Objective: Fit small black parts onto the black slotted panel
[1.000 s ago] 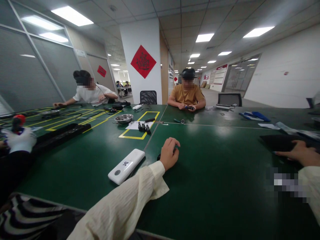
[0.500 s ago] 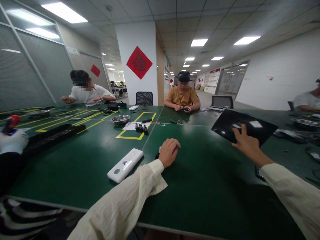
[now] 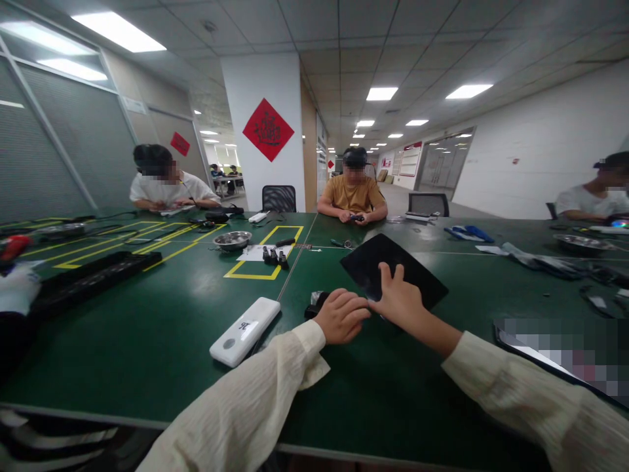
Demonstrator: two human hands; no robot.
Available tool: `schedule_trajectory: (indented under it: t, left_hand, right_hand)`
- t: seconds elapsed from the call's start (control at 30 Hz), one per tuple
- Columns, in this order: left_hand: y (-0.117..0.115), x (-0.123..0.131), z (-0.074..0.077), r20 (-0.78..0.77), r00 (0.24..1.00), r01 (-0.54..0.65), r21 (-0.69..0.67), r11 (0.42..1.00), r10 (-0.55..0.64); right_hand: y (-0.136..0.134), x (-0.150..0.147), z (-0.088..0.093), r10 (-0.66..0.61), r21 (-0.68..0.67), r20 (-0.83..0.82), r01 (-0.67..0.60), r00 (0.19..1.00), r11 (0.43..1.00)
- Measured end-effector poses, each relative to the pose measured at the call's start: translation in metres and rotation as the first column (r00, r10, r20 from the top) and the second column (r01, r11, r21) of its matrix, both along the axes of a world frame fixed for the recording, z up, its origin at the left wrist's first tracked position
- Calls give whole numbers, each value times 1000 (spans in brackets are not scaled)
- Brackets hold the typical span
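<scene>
My right hand (image 3: 400, 300) grips a thin black rectangular panel (image 3: 376, 251), tilted above the green table (image 3: 304, 406). Its thumb lies along the near edge, and two fingers rest on the panel's face. Just left of it is my left hand (image 3: 343, 316), its fingertips almost meeting my right thumb. The left fingers are loosely bent and a little apart, with nothing visible in them; the left thumb is hidden. Behind the left hand sits a small black object (image 3: 314, 305) with a clear, shiny part, half covered. A white power bank (image 3: 246, 332) marked 26 lies further left.
Small black parts (image 3: 275, 257) stand on white paper inside yellow tape. A metal bowl (image 3: 232, 240) is beside them. At right lies a dark-edged device (image 3: 501, 331) with a blurred screen. A long black tray (image 3: 105, 278) lies left, near a gloved hand (image 3: 19, 288). Other people sit around the table.
My right hand has brought the black panel leftward, close to my left hand. The left fingers have uncurled somewhat. The view has swung slightly right, showing more of the device there.
</scene>
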State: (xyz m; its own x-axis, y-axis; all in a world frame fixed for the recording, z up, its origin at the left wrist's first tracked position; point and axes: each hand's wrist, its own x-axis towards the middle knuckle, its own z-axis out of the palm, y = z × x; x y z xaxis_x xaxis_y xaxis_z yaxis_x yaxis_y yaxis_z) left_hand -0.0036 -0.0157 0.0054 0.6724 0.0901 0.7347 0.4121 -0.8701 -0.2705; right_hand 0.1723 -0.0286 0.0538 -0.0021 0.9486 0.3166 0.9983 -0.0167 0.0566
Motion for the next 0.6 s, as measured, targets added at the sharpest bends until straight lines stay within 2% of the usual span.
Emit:
schedule_trajectory:
  t: [0.13,0.3,0.5,0.6]
  left_hand:
    - [3,-1,2,-60,997,49,97,994,-44]
    - [2,1,6,-200,980,28,61,998,-15]
    - [0,0,8,-202,979,24,37,999,-16]
    - [1,-1,8,-196,980,32,64,997,-18]
  right_hand:
    - [12,-12,-9,55,-89,-34,-58,998,994]
    - [21,-26,-16,34,-218,-27,-39,999,975]
    - [34,-39,-17,-9,-354,-50,-9,999,935]
    - [36,-43,-14,-13,-373,-77,-17,997,927]
